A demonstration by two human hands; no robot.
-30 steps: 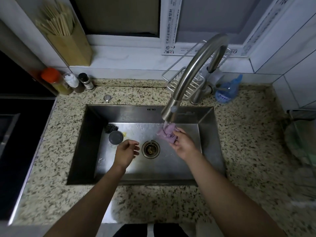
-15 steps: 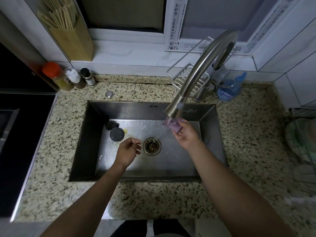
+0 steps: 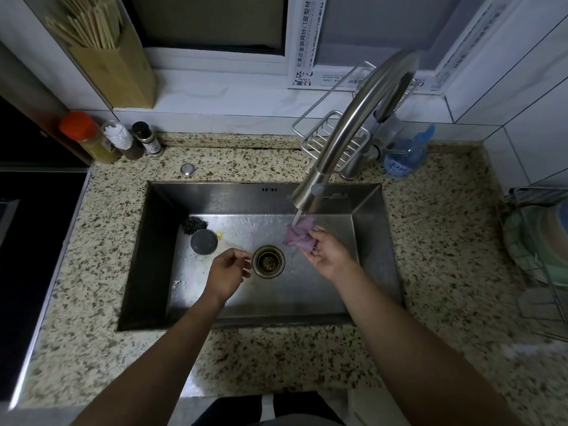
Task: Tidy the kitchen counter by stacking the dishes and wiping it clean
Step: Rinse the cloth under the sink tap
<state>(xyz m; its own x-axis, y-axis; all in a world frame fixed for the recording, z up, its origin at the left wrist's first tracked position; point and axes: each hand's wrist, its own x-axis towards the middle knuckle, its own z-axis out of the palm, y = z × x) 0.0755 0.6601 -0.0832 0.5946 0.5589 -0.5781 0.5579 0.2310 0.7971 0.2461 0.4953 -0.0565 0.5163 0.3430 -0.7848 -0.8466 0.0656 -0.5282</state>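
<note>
Since half a second ago the right hand (image 3: 327, 255) has eased lower, keeping the purple cloth (image 3: 299, 235) pinched under the faucet (image 3: 310, 198), where water runs onto it. Over the sink (image 3: 153, 256), the left hand (image 3: 226, 273) hovers loosely curled and empty, beside the drain (image 3: 268, 261). A round lid (image 3: 203, 241) and a dark scrubber (image 3: 195, 224) lie in the sink's back left corner. At the right edge, a rack (image 3: 528, 272) of dishes (image 3: 550, 241) is cut off and blurred.

purple cloth (image 3: 299, 236) lowered from spout, more unfurled under water
</note>
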